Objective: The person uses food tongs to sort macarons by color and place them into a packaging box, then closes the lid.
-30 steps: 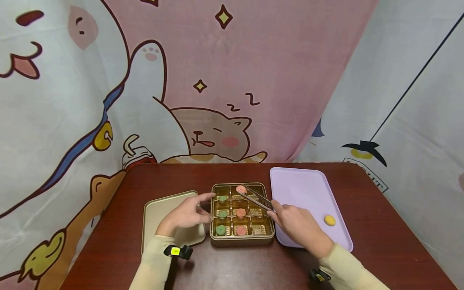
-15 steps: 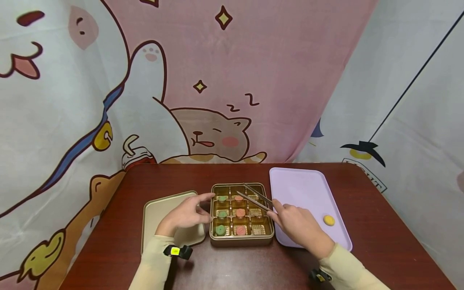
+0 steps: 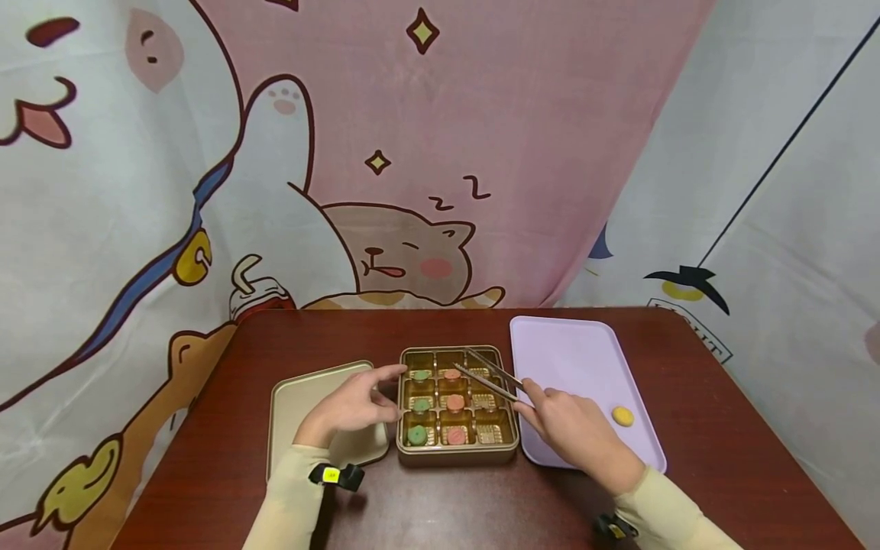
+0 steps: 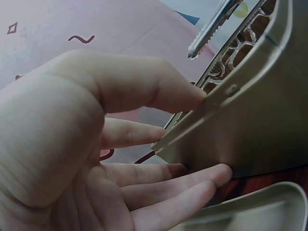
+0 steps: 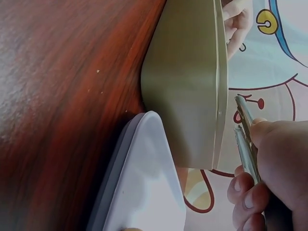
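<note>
The right hand (image 3: 574, 428) is pinching a pair of metal tongs (image 3: 490, 376) between thumb and curled fingers. The long axis of the tongs is running from the hand up and to the left, over the far right part of the gold tin (image 3: 457, 457). The two thin, toothed blades are standing a little apart and are holding nothing. Their tips are hanging just beside the pink sweet (image 3: 451, 374) in the far row, which is lying to the left of the tips.

The left hand (image 3: 351, 407) is resting against the left wall of the tin with nearly straight fingers, the thumb on its rim. The tin is sitting near the front edge of the dark wooden table (image 3: 206, 458). It is shiny, with square compartments holding small round green and pink sweets. A smooth lilac tray (image 3: 571, 359) on the right is carrying one yellow sweet (image 3: 622, 415). The flat tin lid (image 3: 302, 389) is lying on the left.
</note>
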`<state>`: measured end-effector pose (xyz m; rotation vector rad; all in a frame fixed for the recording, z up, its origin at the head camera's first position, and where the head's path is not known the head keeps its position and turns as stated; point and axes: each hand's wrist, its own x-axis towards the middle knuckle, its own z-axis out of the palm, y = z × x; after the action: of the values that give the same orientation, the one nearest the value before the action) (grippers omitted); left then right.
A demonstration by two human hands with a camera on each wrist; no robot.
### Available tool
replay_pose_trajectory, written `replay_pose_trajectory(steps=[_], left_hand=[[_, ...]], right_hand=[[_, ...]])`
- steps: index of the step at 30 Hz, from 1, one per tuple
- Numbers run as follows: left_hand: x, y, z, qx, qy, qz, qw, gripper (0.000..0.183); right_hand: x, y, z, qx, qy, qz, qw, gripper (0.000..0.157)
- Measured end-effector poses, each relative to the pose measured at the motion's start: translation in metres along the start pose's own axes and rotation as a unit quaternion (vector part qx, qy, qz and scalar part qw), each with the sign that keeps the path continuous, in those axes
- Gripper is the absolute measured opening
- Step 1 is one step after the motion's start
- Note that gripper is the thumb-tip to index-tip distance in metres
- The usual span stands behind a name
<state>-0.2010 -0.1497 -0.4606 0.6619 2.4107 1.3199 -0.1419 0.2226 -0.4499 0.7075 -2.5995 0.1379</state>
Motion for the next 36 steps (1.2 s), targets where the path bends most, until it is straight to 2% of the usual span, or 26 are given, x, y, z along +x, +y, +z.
replay_pose_trajectory(steps=[5,15,22,26,30,36], left_hand=[[0.0,0.002,0.0,0.0,-0.001,-0.003,1.0,0.083],[-0.001,0.001,0.0,-0.004,0.0,-0.007,1.0,0.083],[-0.001,0.001,0.001,-0.009,-0.001,-0.006,0.9999,0.083],[-0.001,0.001,0.001,-0.01,-0.002,-0.005,0.9999,0.082],[-0.001,0.001,0.0,-0.008,-0.002,-0.004,1.0,0.082],[0.0,0.001,-0.001,-0.007,-0.003,0.0,1.0,0.083]], right_hand=[[-0.005,0.004,-0.003,0.003,0.01,0.001,1.0,0.033],[-0.019,0.017,-0.01,-0.005,0.016,0.032,0.999,0.034],[-0.029,0.028,-0.012,0.003,0.035,0.017,0.999,0.03],[-0.034,0.033,-0.018,0.02,0.001,0.042,0.999,0.026],[-0.041,0.039,-0.024,0.015,-0.048,0.086,0.995,0.031],[-0.052,0.05,-0.028,0.007,-0.075,0.121,0.99,0.039]])
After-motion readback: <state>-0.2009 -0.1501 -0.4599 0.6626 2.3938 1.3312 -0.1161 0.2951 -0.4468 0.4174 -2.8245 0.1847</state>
